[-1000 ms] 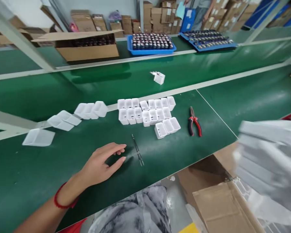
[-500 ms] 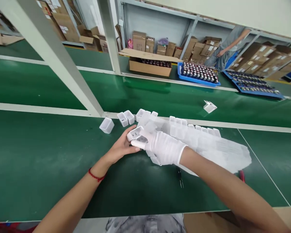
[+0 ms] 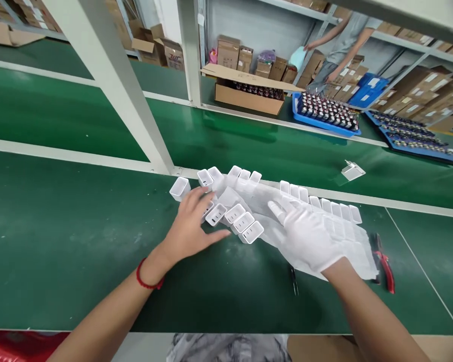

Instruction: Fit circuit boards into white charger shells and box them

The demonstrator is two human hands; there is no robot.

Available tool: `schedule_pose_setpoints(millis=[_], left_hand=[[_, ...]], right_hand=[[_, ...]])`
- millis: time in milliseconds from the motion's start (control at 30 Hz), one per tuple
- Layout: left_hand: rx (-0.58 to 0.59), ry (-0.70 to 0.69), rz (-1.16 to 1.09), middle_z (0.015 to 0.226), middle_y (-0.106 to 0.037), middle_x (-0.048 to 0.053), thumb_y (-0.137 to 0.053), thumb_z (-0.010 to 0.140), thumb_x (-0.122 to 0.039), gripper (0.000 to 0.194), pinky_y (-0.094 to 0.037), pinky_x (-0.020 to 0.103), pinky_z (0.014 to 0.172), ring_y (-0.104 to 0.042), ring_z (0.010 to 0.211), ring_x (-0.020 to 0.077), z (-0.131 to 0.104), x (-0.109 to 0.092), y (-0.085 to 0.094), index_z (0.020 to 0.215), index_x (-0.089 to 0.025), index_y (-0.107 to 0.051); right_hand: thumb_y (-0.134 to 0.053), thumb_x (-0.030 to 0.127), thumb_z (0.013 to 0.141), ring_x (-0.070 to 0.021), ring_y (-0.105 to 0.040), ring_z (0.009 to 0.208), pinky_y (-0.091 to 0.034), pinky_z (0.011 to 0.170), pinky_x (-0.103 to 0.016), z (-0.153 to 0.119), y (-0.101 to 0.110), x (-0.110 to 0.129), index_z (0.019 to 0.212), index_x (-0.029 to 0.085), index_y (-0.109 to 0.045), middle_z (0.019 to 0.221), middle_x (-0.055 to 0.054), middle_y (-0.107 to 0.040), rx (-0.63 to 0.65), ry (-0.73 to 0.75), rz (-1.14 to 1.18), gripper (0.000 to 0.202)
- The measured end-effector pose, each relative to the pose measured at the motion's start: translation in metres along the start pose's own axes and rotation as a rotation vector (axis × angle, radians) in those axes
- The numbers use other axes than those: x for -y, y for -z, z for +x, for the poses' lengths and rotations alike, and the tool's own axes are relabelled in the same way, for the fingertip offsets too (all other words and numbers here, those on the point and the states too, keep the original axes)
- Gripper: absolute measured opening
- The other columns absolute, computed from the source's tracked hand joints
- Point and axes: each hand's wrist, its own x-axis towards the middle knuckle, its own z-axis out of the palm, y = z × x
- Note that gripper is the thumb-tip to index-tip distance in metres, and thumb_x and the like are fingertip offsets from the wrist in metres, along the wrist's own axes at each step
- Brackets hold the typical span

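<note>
My left hand, bare with a red cord at the wrist, is spread beside small white slotted boxes, its fingers over one partly hidden box. My right hand, in a white glove, rests with parted fingers on a thin translucent white sheet and grips nothing visible. Just right of my left thumb, a slanted row of three open white boxes stands at the sheet's edge. A lone white box is at the left. More boxes line the rail, some partly under the sheet.
Red-handled pliers and black tweezers lie on the green table. A white post slants down to the rail. Beyond are a white piece, a cardboard box, blue trays and a person.
My left hand has opened off the box it held. My gloved right hand has moved right onto the sheet, uncovering the row of boxes. The view has shifted, bringing the pliers fully into sight.
</note>
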Motion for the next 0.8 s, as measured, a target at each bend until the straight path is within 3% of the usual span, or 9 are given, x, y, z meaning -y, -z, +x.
schedule_pose_setpoints(millis=[100,200,333,433,500,667,800], left_hand=[[0.154,-0.254,0.253,0.154,-0.041,0.015,-0.077,0.071,-0.068,0.083,-0.014,0.071,0.118,-0.024,0.147,0.0479,0.005,-0.034,-0.02,0.14,-0.027,-0.054],[0.287,-0.293,0.435,0.154,-0.041,0.017,-0.079,0.073,-0.063,0.082,-0.016,0.079,0.112,-0.031,0.143,0.0518,0.011,-0.046,-0.044,0.143,-0.03,-0.052],[0.233,-0.295,0.518,0.148,-0.047,0.02,-0.072,0.083,-0.053,0.062,-0.024,0.075,0.112,-0.041,0.138,0.0487,0.009,-0.041,-0.056,0.137,-0.028,-0.057],[0.152,-0.272,0.496,0.139,-0.053,0.022,-0.071,0.081,-0.05,0.054,-0.026,0.073,0.112,-0.04,0.138,0.0482,0.003,-0.039,-0.049,0.128,-0.023,-0.064],[0.106,-0.252,0.463,0.136,-0.053,0.022,-0.069,0.081,-0.05,0.051,-0.028,0.071,0.111,-0.042,0.136,0.0471,0.0,-0.039,-0.043,0.123,-0.022,-0.066],[0.07,-0.205,0.436,0.136,-0.051,0.021,-0.064,0.081,-0.045,0.048,-0.028,0.072,0.11,-0.047,0.13,0.0443,-0.002,-0.036,-0.038,0.122,-0.021,-0.066],[0.053,-0.144,0.526,0.134,-0.054,0.021,-0.06,0.085,-0.045,0.047,-0.021,0.075,0.111,-0.048,0.129,0.0447,0.005,-0.03,-0.049,0.126,-0.022,-0.064]], right_hand=[[-0.049,0.025,0.096,-0.0311,-0.067,0.078,-0.051,0.063,-0.04,-0.006,-0.007,0.001,0.138,0.015,-0.056,0.105,-0.022,-0.068,0.143,-0.091,-0.219,0.044],[-0.042,0.02,0.097,-0.0258,-0.066,0.072,-0.046,0.057,-0.034,0.001,-0.015,0.004,0.131,0.015,-0.06,0.12,-0.024,-0.062,0.131,-0.104,-0.284,0.039],[-0.032,0.012,0.098,-0.0246,-0.065,0.077,-0.041,0.058,-0.032,0.005,-0.022,0.0,0.112,0.015,-0.068,0.123,-0.019,-0.062,0.054,-0.107,-0.27,0.039],[-0.03,0.006,0.095,-0.0227,-0.063,0.078,-0.04,0.06,-0.032,0.0,-0.027,-0.005,0.121,0.018,-0.064,0.124,-0.017,-0.062,-0.031,-0.147,-0.259,0.044],[-0.03,0.006,0.095,-0.0236,-0.063,0.078,-0.04,0.062,-0.033,-0.003,-0.028,-0.008,0.125,0.016,-0.061,0.112,-0.018,-0.066,-0.08,-0.182,-0.254,0.045],[-0.043,0.02,0.095,-0.0271,-0.061,0.071,-0.041,0.063,-0.037,-0.004,-0.013,-0.017,0.124,0.012,-0.065,0.081,-0.016,-0.066,-0.36,-0.394,-0.192,0.038],[-0.045,0.025,0.092,-0.0263,-0.062,0.069,-0.043,0.061,-0.038,-0.025,0.01,-0.039,0.124,0.017,-0.07,0.091,-0.016,-0.068,-0.652,-0.614,-0.031,0.041]])
